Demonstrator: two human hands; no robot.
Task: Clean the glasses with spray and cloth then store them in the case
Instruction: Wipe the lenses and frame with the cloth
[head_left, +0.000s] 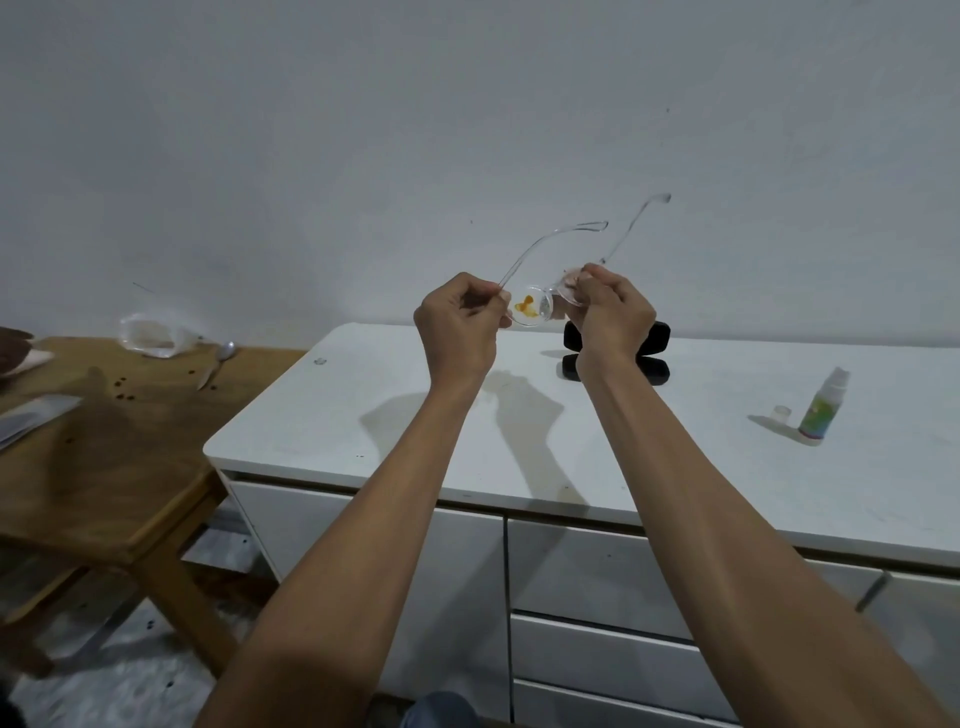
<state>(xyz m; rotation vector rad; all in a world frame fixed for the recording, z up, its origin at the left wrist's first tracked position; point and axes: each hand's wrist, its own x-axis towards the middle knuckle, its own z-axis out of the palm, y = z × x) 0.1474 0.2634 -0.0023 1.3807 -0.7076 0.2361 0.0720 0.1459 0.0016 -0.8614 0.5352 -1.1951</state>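
Clear plastic glasses (535, 306) with round lenses are held up in the air by both hands, above the far part of the white bench (415, 415). An orange smear sits on the lens nearest the left hand (460, 325). That hand's grip is pressed together on the frame corner where one temple arm begins. The right hand (613, 312) pinches the other lens between its fingers; whether a cloth is inside this grip I cannot tell, because the fingers cover it. Both temple arms are unfolded and point away and upward from the two grips.

Just behind and below the right grip, the black hard case (654, 338) stands open on the bench, partly hidden by the wrist. Well to the right of the grips stands a small green spray bottle (821, 410), with its clear cap (782, 414) just beside it. Far to the left of the grips is a wooden table (104, 467) with a spoon (221, 358) and a plastic bag (148, 332).

I judge the cleaning is not finished, since the smear is there. The thin frame may bend or snap at the hinge if the two grips twist against each other. Bare fingers on the lens may leave new marks. A loose pinch could let the glasses fall onto the hard bench.
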